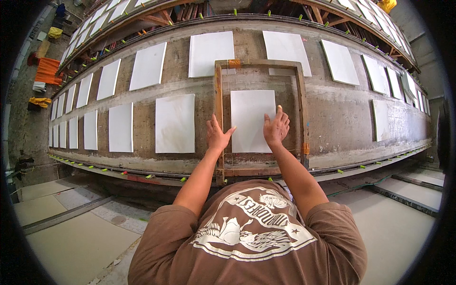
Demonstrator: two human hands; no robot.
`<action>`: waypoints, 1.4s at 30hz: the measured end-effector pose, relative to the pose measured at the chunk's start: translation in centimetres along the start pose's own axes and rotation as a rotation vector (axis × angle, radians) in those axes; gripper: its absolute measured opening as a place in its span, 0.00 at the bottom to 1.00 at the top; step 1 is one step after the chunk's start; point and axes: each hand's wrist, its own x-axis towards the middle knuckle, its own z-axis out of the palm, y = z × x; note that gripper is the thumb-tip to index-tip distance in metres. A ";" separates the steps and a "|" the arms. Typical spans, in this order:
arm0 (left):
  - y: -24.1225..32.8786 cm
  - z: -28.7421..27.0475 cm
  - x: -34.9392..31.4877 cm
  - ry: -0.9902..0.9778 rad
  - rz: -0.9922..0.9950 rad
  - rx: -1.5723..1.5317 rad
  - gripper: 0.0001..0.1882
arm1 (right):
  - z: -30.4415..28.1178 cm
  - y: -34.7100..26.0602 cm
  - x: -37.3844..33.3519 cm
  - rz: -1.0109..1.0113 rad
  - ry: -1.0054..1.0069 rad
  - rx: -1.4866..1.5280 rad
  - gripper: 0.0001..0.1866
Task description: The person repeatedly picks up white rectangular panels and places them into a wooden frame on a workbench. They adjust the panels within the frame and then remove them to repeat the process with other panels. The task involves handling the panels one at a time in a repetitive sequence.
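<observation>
A large wooden frame (300, 90) lies on the long table in front of me, with orange tape at its top and at its lower right corner. Inside its outline is a white rectangular panel (251, 121). My left hand (218, 136) rests at the frame's left rail, fingers spread and thumb stretched toward the panel's left edge. Over the panel's right edge lies my right hand (277, 127), fingers stretched out and a pale wrap on one fingertip. Neither hand grips anything. Whether a mesh spans the frame I cannot tell.
The long stained table (332, 121) carries two rows of white panels, among them a smudged one (175, 123) left of the frame. Green clips (183, 179) line its near rail (156, 179). Another panel-covered table (97, 23) stands beyond. Orange cloth (48, 71) lies at far left.
</observation>
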 end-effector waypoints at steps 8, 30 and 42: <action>0.4 -0.1 -0.3 0.029 0.014 -0.027 0.57 | 0.7 -0.5 -0.6 -0.498 -0.249 -0.190 0.40; 7.5 7.1 2.5 -0.017 0.301 0.141 0.39 | 2.3 0.2 1.9 -0.361 -0.206 0.180 0.33; 8.1 7.8 2.0 -0.118 0.242 0.393 0.40 | 4.3 -2.8 9.3 -0.344 -0.056 0.233 0.34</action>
